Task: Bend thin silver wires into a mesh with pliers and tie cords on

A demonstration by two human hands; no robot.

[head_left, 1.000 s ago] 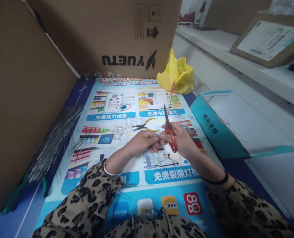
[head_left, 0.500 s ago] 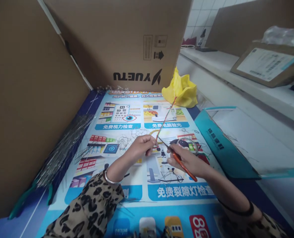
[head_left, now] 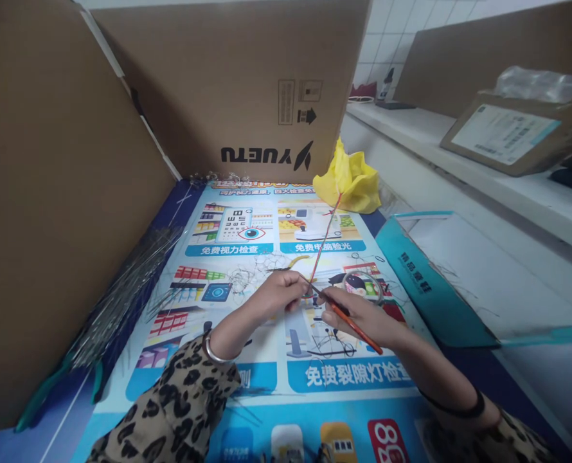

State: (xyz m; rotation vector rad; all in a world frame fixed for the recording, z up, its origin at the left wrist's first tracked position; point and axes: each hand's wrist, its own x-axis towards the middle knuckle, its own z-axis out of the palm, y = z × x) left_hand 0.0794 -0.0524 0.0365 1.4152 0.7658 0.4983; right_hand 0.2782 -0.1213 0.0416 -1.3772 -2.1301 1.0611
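My left hand (head_left: 286,290) is closed, its thumb and fingers pinching the near end of a thin red-and-green twisted cord (head_left: 324,241). From there the cord runs up to a yellow crumpled, petal-like bundle (head_left: 351,177) at the back right. In my right hand (head_left: 356,312) is a pair of pliers with orange handles (head_left: 358,331) and slim dark jaws. The jaw tips reach the cord right beside my left fingertips; whether they grip it I cannot tell. The very end of the cord is hidden by the left fingers.
Loose thin wires (head_left: 122,289) and green-handled pliers (head_left: 98,379) lie at left. Tangled wire (head_left: 247,270) sits behind my left hand, a wire coil (head_left: 363,286) by my right. Cardboard (head_left: 238,83) walls the back and left. A teal box (head_left: 421,276) stands right.
The pliers' jaws have moved up and left, closer to my left fingertips. My right hand has shifted slightly left with them. The left hand keeps its pinch on the cord.
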